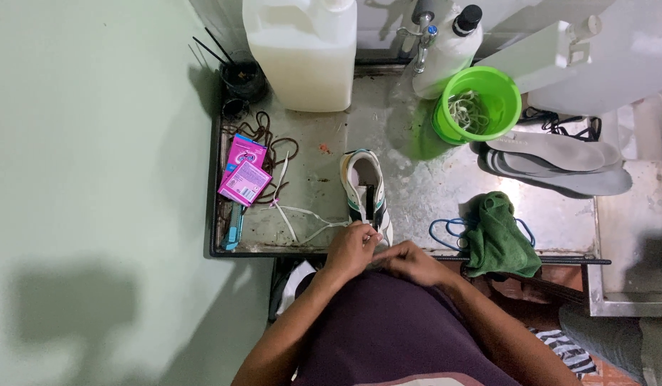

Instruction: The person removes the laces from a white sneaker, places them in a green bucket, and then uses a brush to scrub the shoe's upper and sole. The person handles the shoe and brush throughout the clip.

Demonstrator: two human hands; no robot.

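Hands (379, 254) on sneaker (364, 187) (white lace (302, 212))

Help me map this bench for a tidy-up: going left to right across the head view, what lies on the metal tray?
Pink packets → white lace → white sneaker, with the left hand and right hand at its near end → green bucket → green cloth → grey insoles.

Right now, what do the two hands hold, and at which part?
Both the left hand and the right hand are at the toe end of the white sneaker; the left pinches its white lace there.
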